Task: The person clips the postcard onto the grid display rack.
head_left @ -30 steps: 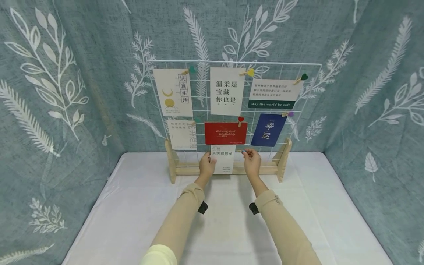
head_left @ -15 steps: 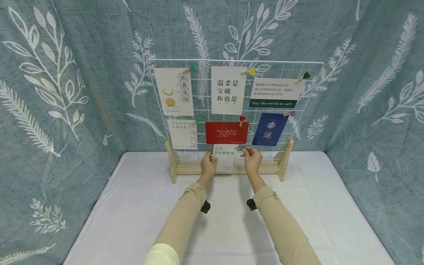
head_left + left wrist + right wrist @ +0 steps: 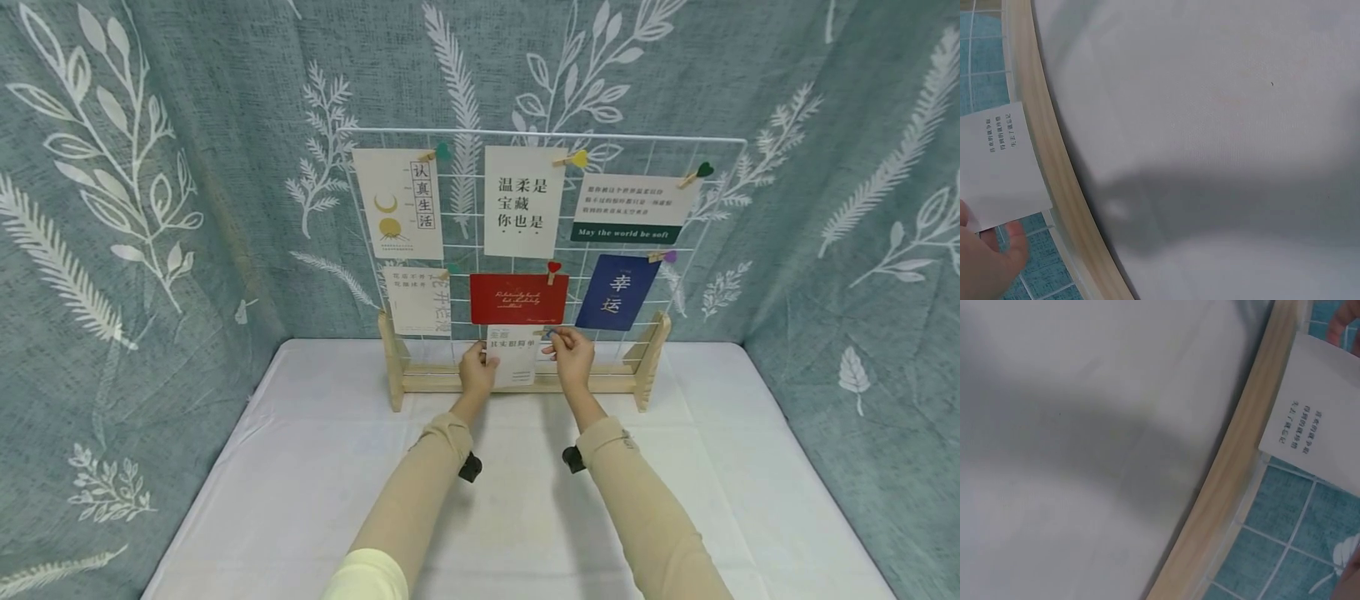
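White wire forms the grid panel [image 3: 465,242], upright in a wooden stand [image 3: 517,382] on the cloth-covered surface [image 3: 480,500]. Six cards already hang from it on small pegs. A seventh, the white card [image 3: 513,357], sits against the bottom row beneath the red card [image 3: 518,298]. The left hand [image 3: 478,370] pinches its left edge, apparently to keep it flat and level against the wires. The right hand [image 3: 573,357] pinches a small blue-tipped peg [image 3: 548,333] at the card's upper right corner, the likely fixing point. Whether the peg has bitten onto card and wire cannot be told. The wrist views confirm the card's lower edge hanging just above the stand's rail.
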### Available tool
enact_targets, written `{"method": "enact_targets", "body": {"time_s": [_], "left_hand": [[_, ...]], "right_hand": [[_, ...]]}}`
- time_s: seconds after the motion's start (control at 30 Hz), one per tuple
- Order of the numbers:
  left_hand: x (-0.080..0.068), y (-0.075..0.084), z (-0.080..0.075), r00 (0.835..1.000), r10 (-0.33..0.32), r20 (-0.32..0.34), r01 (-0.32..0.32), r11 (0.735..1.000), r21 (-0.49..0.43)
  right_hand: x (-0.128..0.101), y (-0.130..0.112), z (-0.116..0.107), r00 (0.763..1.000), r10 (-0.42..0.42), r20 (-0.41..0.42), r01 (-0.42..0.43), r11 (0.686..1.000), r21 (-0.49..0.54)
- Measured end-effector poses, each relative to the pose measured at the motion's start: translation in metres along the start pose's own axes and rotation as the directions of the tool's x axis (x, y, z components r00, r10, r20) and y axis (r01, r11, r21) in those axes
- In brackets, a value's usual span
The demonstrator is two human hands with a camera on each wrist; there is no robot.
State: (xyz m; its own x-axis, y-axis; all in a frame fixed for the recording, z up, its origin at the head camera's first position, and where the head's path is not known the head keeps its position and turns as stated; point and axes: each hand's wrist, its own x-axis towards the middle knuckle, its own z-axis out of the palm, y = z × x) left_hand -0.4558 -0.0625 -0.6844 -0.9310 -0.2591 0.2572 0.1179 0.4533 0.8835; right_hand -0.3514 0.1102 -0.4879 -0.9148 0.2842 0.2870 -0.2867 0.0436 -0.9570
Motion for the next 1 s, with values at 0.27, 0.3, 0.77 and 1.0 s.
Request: {"method": "enact_targets", "body": {"time_s": [0.27,0.3,0.77,1.0], "left_hand": [[-0.001,0.005,0.009,0.993,-0.054,-0.104,0.061,0.996,0.068],[-0.004,0.015,0.006,0.990,-0.065,-0.124,0.074,0.995,0.066],[-0.024,0.046,-0.027,0.996,-0.040,-0.078,0.040,0.999,0.008],[-0.025,0.047,-0.035,0.997,-0.051,-0.057,0.053,0.998,0.045]], "right_hand": [[-0.004,-0.016,-0.005,0.996,0.050,0.076,-0.050,0.999,-0.004],[-0.003,-0.013,-0.006,0.996,0.053,0.077,-0.052,0.999,-0.014],[-0.004,-0.008,-0.011,0.994,0.013,0.105,-0.006,0.998,-0.065],[0.000,0.009,-0.012,0.987,-0.102,0.125,0.109,0.993,-0.049]]}}
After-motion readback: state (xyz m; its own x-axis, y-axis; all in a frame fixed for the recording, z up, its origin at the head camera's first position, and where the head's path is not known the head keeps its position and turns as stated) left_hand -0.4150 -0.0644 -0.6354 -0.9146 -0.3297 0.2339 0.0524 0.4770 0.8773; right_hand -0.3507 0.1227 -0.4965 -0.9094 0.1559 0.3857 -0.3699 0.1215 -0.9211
